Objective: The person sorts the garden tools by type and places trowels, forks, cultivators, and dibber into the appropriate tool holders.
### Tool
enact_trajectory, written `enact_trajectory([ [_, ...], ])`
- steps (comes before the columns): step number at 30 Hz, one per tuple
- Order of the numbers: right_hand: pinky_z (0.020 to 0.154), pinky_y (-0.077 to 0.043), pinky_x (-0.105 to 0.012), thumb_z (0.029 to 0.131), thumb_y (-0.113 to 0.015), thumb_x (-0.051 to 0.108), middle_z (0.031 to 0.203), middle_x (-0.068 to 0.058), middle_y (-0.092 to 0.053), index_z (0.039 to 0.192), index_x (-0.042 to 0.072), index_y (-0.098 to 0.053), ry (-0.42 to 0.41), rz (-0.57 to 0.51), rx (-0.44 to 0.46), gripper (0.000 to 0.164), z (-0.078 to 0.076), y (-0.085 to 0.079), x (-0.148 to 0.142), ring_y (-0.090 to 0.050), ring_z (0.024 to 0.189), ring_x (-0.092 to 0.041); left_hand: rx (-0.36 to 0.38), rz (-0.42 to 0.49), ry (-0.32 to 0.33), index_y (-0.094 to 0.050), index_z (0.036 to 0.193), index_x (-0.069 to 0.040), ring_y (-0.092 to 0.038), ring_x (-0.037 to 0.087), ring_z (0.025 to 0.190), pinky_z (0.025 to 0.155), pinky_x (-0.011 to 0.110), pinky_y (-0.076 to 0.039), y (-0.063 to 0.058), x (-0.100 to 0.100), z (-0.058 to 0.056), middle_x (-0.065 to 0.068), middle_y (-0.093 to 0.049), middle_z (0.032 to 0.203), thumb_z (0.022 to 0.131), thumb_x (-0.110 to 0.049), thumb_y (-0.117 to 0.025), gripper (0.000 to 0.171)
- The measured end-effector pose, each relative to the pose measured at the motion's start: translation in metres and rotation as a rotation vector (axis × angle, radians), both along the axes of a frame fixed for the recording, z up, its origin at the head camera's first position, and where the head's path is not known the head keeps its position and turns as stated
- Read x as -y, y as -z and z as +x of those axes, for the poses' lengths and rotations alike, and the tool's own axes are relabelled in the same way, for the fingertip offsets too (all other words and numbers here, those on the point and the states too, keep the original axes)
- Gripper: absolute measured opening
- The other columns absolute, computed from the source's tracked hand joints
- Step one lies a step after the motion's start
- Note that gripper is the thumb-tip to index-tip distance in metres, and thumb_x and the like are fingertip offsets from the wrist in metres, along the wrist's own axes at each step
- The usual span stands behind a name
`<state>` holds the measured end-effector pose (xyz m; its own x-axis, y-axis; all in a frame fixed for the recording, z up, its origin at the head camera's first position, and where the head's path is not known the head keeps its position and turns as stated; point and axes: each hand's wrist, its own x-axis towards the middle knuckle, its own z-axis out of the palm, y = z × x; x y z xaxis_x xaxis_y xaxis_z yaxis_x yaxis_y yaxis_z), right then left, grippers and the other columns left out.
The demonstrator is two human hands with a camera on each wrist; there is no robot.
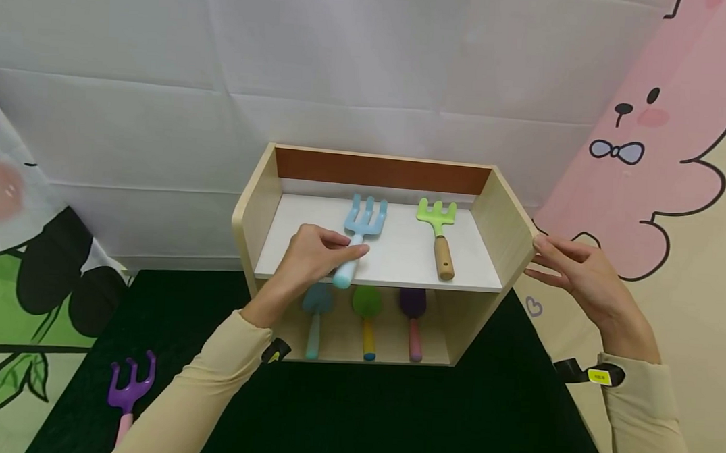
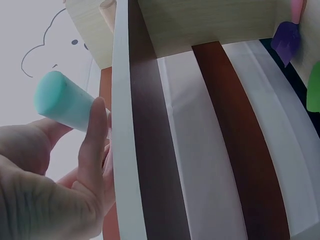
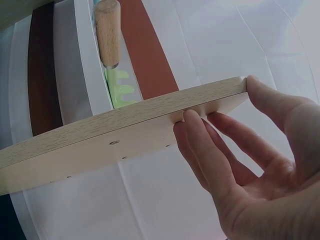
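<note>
My left hand holds the pale blue handle of a toy garden fork between thumb and fingers, over the upper shelf board. Its three prongs point to the back, and the rounded handle end pokes out of the hand in the left wrist view. With thumb at the front edge and fingertips against the outer face, my right hand grips the right side panel of a wooden two-tier shelf. Right of the blue fork lies a green fork with a wooden handle.
On the lower tier, toy shovels stand in a row: a blue one, a green one with yellow handle and a purple one with pink handle. A purple fork lies on the dark green table, front left. White cloth hangs behind.
</note>
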<state>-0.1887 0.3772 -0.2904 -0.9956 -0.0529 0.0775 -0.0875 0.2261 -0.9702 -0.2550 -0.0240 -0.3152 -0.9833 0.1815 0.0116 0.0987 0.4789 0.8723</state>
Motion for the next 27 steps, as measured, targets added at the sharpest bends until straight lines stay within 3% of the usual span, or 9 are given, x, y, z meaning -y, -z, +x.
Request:
enact_trajectory([
  [6, 0.079, -0.055, -0.031, 0.097, -0.055, 0.019, 0.121, 0.004, -0.063, 0.135, 0.004, -0.051, -0.004, 0.003, -0.004, 0.041, 0.0, -0.001, 0.001, -0.065, 0.102, -0.013, 0.001, 0.02, -0.006, -0.07, 0.108, -0.005, -0.058, 0.019, 0.094, 0.076, 0.032, -0.05, -0.002, -0.009, -0.003, 0.006, -0.068, 0.102, 0.075, -0.045, -0.078, 0.053],
  [19, 0.079, -0.055, -0.03, 0.097, -0.054, 0.017, 0.12, 0.004, -0.062, 0.134, 0.004, -0.052, -0.012, 0.014, -0.017, 0.039, 0.001, 0.0, 0.002, -0.065, 0.102, -0.012, -0.031, 0.043, 0.073, -0.064, 0.117, 0.0, -0.062, 0.02, 0.095, 0.081, 0.034, -0.053, 0.0, -0.022, -0.003, 0.009, -0.067, 0.103, 0.083, -0.039, -0.072, 0.052],
  [27, 0.079, -0.055, -0.031, 0.097, -0.054, 0.017, 0.12, 0.004, -0.063, 0.134, 0.005, -0.052, -0.005, 0.006, -0.008, 0.039, 0.001, 0.0, 0.001, -0.065, 0.102, -0.012, -0.063, 0.025, 0.061, -0.063, 0.118, 0.003, -0.062, 0.021, 0.095, 0.081, 0.034, -0.053, 0.003, -0.033, -0.003, 0.011, -0.066, 0.103, 0.085, -0.037, -0.071, 0.052],
])
